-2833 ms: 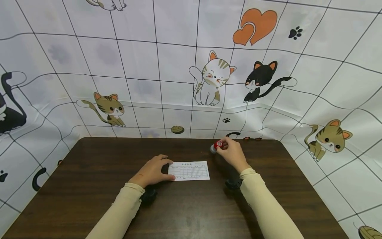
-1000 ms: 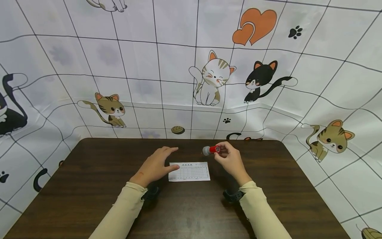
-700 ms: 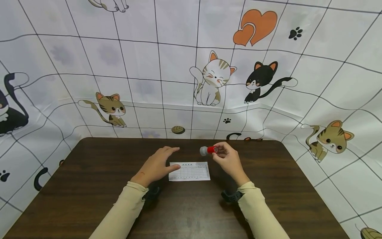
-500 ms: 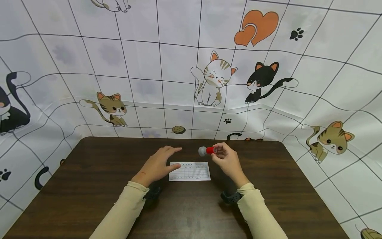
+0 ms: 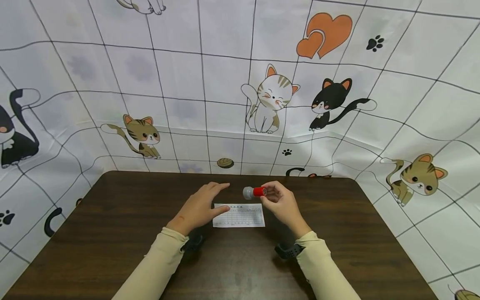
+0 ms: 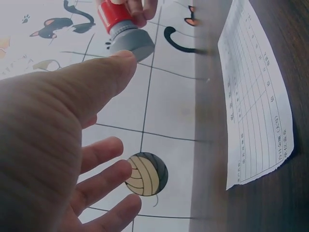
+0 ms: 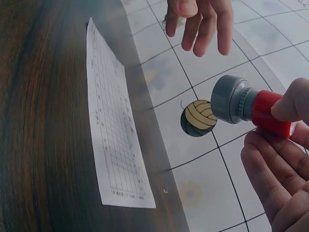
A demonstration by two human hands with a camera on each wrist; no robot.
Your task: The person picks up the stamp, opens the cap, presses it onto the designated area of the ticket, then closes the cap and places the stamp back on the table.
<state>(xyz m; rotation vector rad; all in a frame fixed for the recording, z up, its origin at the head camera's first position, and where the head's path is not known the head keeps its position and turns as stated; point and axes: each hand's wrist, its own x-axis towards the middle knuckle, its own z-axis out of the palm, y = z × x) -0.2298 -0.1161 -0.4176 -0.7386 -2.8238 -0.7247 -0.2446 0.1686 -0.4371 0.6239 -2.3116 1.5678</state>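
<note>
My right hand point(image 5: 283, 205) pinches a small stamp point(image 5: 259, 191) by its red body between thumb and fingers. The stamp lies sideways in the grip, and its grey cap point(image 7: 229, 99) points left, toward my other hand. Below it, a white printed slip point(image 5: 245, 216) with a ruled grid lies flat on the table. My left hand point(image 5: 198, 209) holds nothing; its fingers are spread, and its thumb overlaps the slip's left side in the head view. In the left wrist view, the left thumb point(image 6: 108, 72) overlaps the edge of the grey cap point(image 6: 133, 43).
A dark brown wooden table point(image 5: 131, 250) carries the slip. Behind it and along both sides hangs a white sheet point(image 5: 221, 79) with a black grid and cartoon cats. Each wrist wears a dark band point(image 5: 288, 251).
Earlier my left hand touched the slip's left edge; it has since lifted with fingers spread. My right hand has brought the stamp leftward from the table's back right, turning the cap to the left.
</note>
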